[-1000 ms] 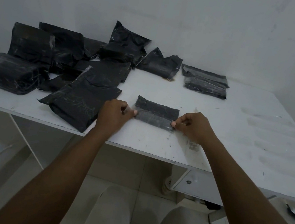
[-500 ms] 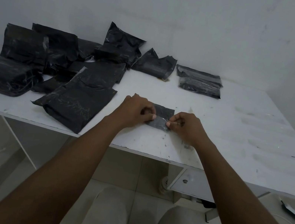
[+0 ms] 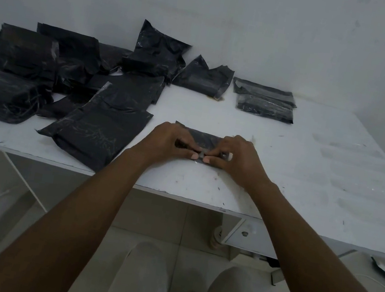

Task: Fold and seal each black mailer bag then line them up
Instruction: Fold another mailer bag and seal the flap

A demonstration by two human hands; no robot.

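While both pinch small folded mailer bag, your left hand and right hand nearly touch thumbs; bag pile at 10 o'clock, folded pair at 1 o'clock.

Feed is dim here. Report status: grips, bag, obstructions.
Left grip, right grip both pinch folded mailer bag at near edge. Bag flat on table. Other bags left and behind, clear.

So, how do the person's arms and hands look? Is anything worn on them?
The left arm and the right arm are bare, with no sleeves in view. The left hand and the right hand have no gloves. No watch, ring or bracelet shows. The nails that show are short.
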